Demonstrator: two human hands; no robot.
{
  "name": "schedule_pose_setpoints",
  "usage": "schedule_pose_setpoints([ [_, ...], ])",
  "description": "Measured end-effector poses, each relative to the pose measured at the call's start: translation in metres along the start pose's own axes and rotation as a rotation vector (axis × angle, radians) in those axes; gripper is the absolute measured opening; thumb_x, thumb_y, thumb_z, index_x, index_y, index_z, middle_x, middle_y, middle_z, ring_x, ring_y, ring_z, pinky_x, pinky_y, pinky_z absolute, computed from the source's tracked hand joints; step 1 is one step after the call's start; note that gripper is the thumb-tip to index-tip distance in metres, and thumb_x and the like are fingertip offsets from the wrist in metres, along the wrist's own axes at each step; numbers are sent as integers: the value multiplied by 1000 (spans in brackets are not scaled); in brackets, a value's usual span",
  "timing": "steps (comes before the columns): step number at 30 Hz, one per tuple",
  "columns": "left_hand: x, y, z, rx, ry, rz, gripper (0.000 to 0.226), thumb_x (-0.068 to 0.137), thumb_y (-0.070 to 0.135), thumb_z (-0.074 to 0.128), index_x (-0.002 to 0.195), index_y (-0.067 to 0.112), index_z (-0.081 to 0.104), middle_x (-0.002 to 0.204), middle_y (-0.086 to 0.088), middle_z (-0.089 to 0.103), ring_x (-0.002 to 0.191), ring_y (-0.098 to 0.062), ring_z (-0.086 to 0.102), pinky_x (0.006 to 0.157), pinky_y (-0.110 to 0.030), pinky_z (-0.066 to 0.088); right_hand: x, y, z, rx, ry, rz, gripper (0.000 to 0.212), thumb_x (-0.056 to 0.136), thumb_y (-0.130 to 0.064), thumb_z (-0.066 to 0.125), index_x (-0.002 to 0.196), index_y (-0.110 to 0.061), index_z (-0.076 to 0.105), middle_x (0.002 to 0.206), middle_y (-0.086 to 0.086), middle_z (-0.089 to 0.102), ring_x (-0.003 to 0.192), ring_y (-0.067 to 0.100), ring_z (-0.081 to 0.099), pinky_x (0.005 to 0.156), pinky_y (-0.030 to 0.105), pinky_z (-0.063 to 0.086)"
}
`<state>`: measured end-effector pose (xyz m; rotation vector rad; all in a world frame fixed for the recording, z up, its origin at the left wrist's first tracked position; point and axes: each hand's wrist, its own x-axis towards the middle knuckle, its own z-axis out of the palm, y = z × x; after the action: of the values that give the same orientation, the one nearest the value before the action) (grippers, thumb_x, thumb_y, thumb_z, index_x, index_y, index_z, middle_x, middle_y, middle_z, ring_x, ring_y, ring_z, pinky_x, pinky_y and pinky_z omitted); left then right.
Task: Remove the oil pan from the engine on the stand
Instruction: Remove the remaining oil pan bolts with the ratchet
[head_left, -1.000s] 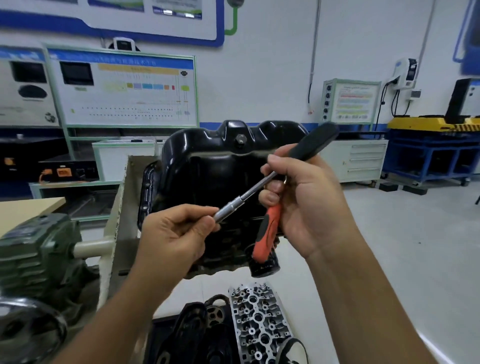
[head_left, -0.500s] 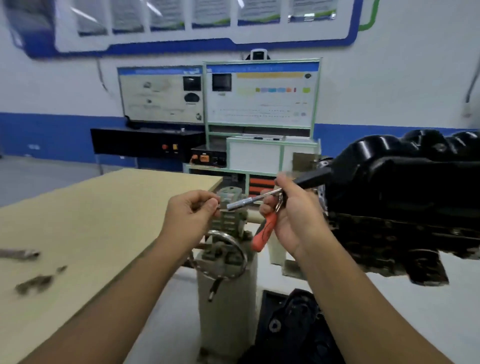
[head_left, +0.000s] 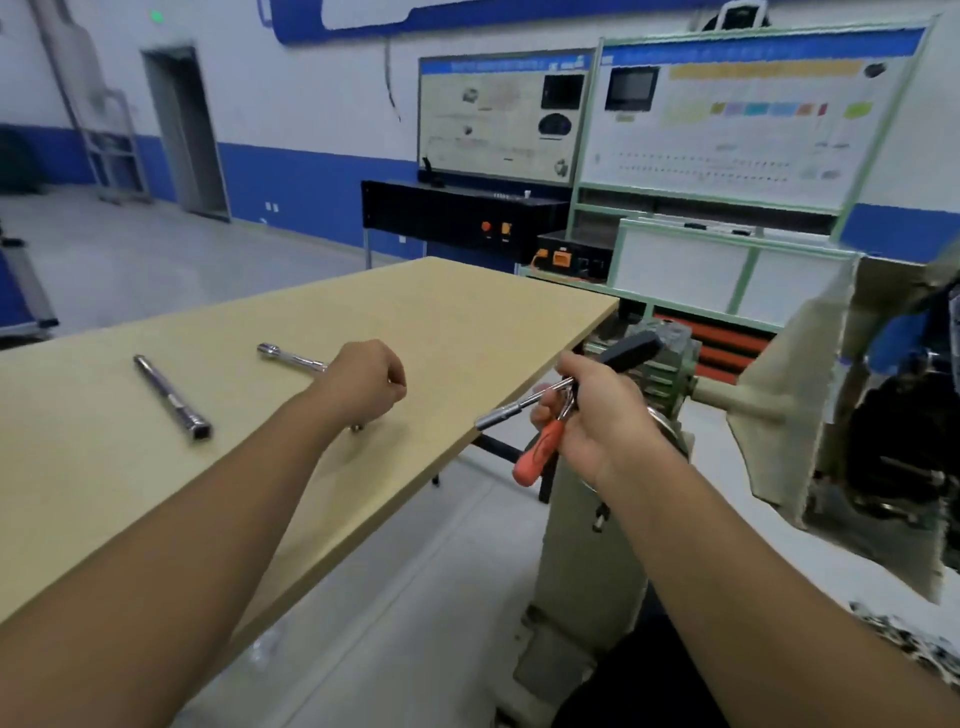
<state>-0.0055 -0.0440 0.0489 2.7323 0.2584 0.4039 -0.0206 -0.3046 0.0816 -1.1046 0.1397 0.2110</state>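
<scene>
Far left of the grips, a long socket tube (head_left: 173, 399) lies on the wooden table (head_left: 467, 312); next to it an extension bar (head_left: 291, 357) lies with its near end hidden behind the left hand (head_left: 366, 382). The left hand is held over the table with fingers curled under; a small dark bit (head_left: 356, 427) shows just below it, touching the tabletop, but whether it is pinched or already let go cannot be told. To the right, past the table edge, the right hand (head_left: 597, 415) is clamped around two tools at once: a ratchet (head_left: 535, 402) whose chrome shaft sticks out left of the fist and black handle out above it, and a screwdriver with an orange handle (head_left: 537, 452) hanging below the fist. Behind that fist the stand's gearbox and column (head_left: 587, 545) are seen. Far right of the grips, only a dark edge of the engine (head_left: 904, 447) behind the beige mounting plate (head_left: 810, 405) is in frame; the oil pan itself is cut off, so its seating cannot be checked. The pan is judged stiff pressed steel, moderately heavy, likely oily and slick, possibly stuck by sealant. It is best taken with both hands on opposite flange edges, with the tools put down first; sharp flange edges and a sudden drop are to be expected.
</scene>
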Motion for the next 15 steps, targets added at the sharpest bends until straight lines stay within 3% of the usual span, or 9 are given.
schedule_pose_setpoints([
  [3, 3, -7, 16, 62, -64, 62, 13, 91, 13, 68, 90, 15, 80, 89, -2, 73, 84, -18, 61, 78, -26, 50, 10, 13, 13, 4, 8, 45, 25, 101, -14, 63, 122, -3, 55, 84, 12, 53, 53, 14, 52, 49, 29, 47],
  [6, 7, -14, 22, 39, -61, 64, 10, 91, 17, 70, 88, 16, 80, 85, 0, 74, 82, -16, 63, 77, -26, 50, 20, 19, 23, 8, -12, 84, 21, 103, -14, 61, 118, -2, 55, 87, 13, 52, 57, 15, 50, 51, 29, 46],
  [8, 11, -18, 22, -22, 2, 33, 13, 94, 19, 69, 86, 16, 78, 79, 3, 73, 83, -18, 66, 74, -26, 47, 25, 21, 28, 5, -31, 107, 17, 104, -15, 60, 114, -2, 55, 92, 16, 52, 60, 16, 50, 53, 30, 46],
  [12, 10, -19, 18, -12, 230, 27, 19, 98, 8, 57, 100, 7, 76, 99, -13, 71, 99, -33, 62, 87, -40, 51, 24, 21, 24, 29, -37, 102, 19, 104, -14, 59, 118, -3, 54, 92, 16, 53, 59, 16, 50, 54, 30, 46],
  [15, -10, 7, 14, -159, 283, 223, 26, 102, 26, 55, 102, 9, 75, 95, -8, 70, 92, -28, 62, 84, -43, 50, 17, 15, 5, 11, -37, 34, 23, 103, -11, 60, 123, -3, 53, 91, 15, 54, 55, 14, 50, 51, 29, 47],
])
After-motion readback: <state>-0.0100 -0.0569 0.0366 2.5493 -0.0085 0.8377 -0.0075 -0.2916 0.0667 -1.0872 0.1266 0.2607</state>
